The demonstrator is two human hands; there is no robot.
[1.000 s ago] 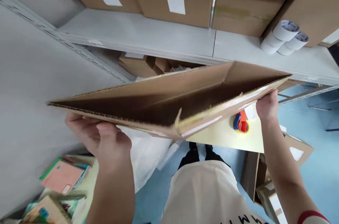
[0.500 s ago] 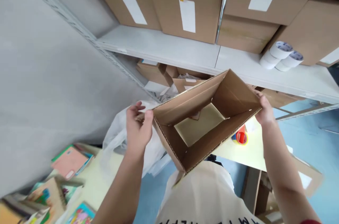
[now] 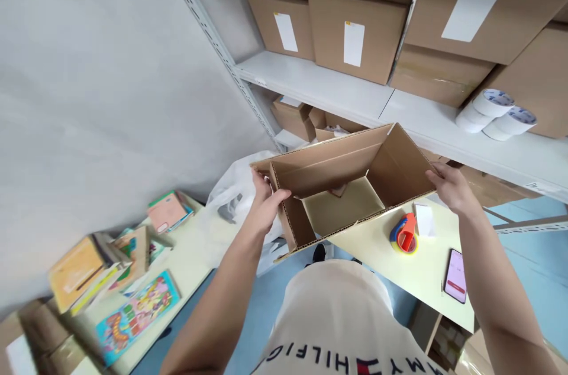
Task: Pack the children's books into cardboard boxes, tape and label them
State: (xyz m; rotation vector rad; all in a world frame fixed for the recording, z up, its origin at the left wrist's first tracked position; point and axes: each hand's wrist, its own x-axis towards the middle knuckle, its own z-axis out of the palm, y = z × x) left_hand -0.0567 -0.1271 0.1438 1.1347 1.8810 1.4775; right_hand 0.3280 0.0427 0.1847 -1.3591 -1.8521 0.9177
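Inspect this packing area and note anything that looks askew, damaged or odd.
The cardboard box between the left hand and right hand has an unsealed bottom: the yellow table shows through a gap between its flaps. On the left, the books lie in a tilted, untidy heap. Nothing looks spilled.

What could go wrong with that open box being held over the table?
The cardboard box is open underneath, table showing through, so anything dropped in would likely fall out. The left hand and right hand hold only its ends, so it may fold flat. Swung low, it might knock the tape dispenser or phone.
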